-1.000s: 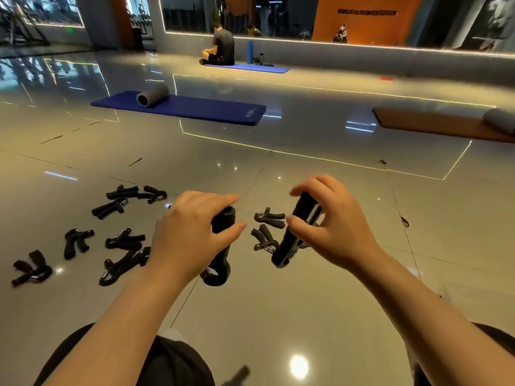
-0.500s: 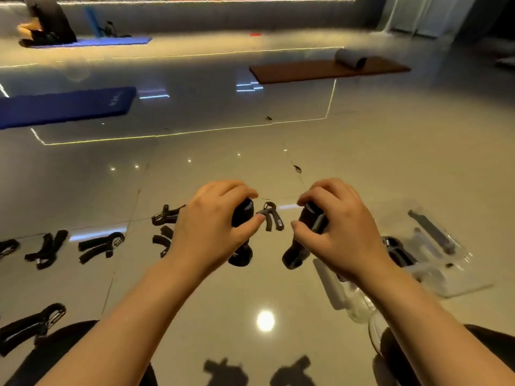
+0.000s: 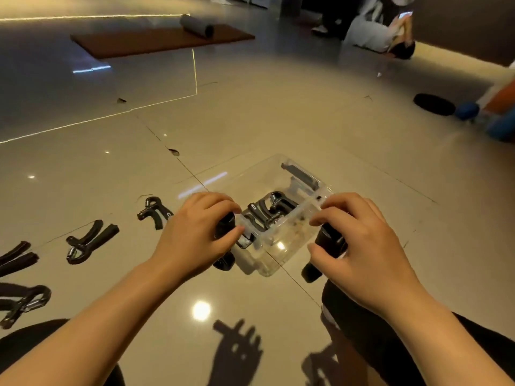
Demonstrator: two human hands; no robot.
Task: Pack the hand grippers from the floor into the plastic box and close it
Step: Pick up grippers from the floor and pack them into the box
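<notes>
The left hand [image 3: 192, 235] has its fingers curled around a black hand gripper [image 3: 224, 240], and it holds it right at the left edge of the plastic box [image 3: 267, 263]. The right hand [image 3: 359, 246] also curls its fingers and thumb around another black gripper [image 3: 320, 254], just at the right side of the box. The box is see-through and sits open on the shiny floor [image 3: 278, 121] between the two hands. A few grippers in the box [image 3: 267, 210] lie piled together. The clear lid [image 3: 303, 176] with a gray latch lies at the far end of the box. More grippers lie on the floor to the left: one near the left hand [image 3: 154, 211], one farther left [image 3: 89, 240], and others at the left edge [image 3: 22, 302]. Far away there is a brown mat [image 3: 156, 40] with a gray roller [image 3: 196, 25] on it.
</notes>
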